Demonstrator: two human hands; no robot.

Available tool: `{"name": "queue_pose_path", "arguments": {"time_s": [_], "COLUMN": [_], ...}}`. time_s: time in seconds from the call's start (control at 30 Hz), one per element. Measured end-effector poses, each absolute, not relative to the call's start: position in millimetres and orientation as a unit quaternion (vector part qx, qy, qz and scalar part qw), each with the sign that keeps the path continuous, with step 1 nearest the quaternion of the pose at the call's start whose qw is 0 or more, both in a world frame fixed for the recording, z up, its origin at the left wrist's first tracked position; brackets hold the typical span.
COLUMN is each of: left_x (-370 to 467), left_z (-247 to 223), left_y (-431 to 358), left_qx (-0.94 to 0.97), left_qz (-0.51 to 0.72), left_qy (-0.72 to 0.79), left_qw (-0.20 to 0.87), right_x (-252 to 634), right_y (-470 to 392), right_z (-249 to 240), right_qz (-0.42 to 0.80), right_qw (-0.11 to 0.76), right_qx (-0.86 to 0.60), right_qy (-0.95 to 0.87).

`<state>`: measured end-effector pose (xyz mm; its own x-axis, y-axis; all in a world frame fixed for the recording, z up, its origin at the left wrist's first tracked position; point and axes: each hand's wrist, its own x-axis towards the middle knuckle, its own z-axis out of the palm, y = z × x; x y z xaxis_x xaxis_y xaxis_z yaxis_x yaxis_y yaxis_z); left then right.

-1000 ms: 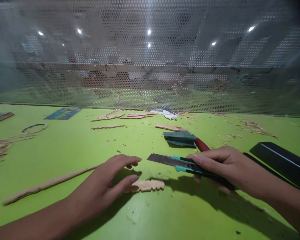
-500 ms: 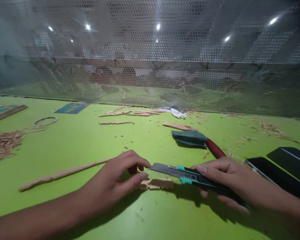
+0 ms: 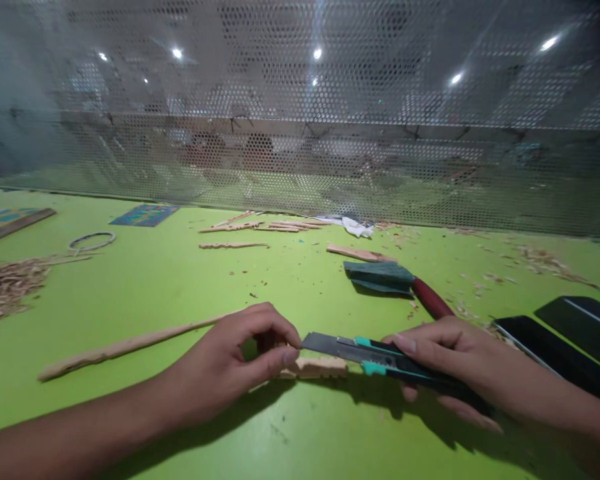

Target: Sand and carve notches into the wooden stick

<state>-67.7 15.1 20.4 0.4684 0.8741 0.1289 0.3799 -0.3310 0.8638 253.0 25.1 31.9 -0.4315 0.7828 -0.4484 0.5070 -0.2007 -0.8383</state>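
My right hand (image 3: 445, 360) is closed round a black and teal utility knife (image 3: 395, 363), its wide blade pointing left. My left hand (image 3: 255, 343) has its thumb and forefinger tips drawn together at the blade's tip; whatever is between them is too small to make out. Just below the blade lies a short carved piece of wood (image 3: 320, 367) with notched edges, its left end hidden behind the left thumb. A long, thin carved wooden stick (image 3: 130, 345) rests on the green table (image 3: 290, 433), its narrow end reaching behind my left hand.
Beyond the blade sits a dark green folded cover (image 3: 380, 275) with a red handle (image 3: 431, 298). Dark flat objects (image 3: 555, 347) lie at the right. Wood shavings (image 3: 7, 290) are heaped at the left. Several carved sticks (image 3: 280, 227) lie before a perforated metal screen (image 3: 300, 160).
My left thumb and forefinger have closed together at the blade's tip. The knife and my right hand have barely shifted.
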Motion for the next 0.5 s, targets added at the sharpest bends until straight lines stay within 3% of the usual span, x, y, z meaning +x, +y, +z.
{"name": "queue_pose_path", "arguments": {"time_s": [0.2,0.5], "left_x": [-68.9,-69.5], "left_z": [22.5,19.6], "left_y": [16.0,17.5], "left_qx": [0.749,0.817], "left_qz": [0.303,0.242], "left_qy": [0.415,0.403], "left_qw": [0.418,0.335], "right_x": [250.9,262.7], "right_y": [22.5,35.1], "right_z": [38.9,22.0], "right_qz": [0.592,0.577], "right_qw": [0.127,0.154], "right_qx": [-0.521,-0.539], "right_qy": [-0.602,-0.594]}}
